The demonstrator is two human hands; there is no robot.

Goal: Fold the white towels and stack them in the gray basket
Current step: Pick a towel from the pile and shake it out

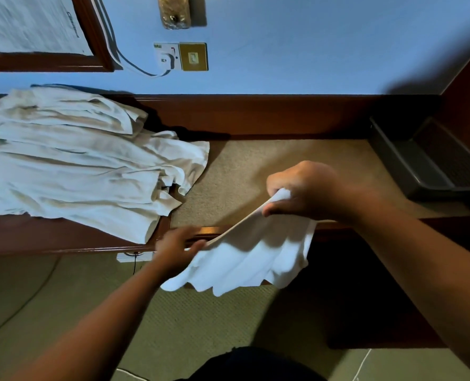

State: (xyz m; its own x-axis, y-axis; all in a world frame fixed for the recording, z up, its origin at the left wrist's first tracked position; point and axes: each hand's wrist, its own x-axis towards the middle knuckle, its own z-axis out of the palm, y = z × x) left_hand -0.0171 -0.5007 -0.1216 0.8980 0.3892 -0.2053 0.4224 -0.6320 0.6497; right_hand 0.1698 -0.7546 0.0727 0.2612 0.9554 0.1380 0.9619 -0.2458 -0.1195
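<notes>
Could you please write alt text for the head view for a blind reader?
A person's right hand and left hand hold a white towel by its top edge over a desk. A pile of unfolded towels lies at left; a gray basket sits at right.

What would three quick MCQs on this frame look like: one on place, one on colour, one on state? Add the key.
1. Where is the gray basket?
A. at the right end of the desk
B. on the floor
C. under the heap of towels

2. What colour is the wall?
A. green
B. blue
C. red

3. The loose towel is:
A. folded in the basket
B. lying flat, untouched
C. gripped by both hands

Key: 1 A, it sits against the right-hand corner of the desk. 2 B, the painted surface is plainly blue. 3 C, the left hand and right hand each hold its top edge.
</notes>
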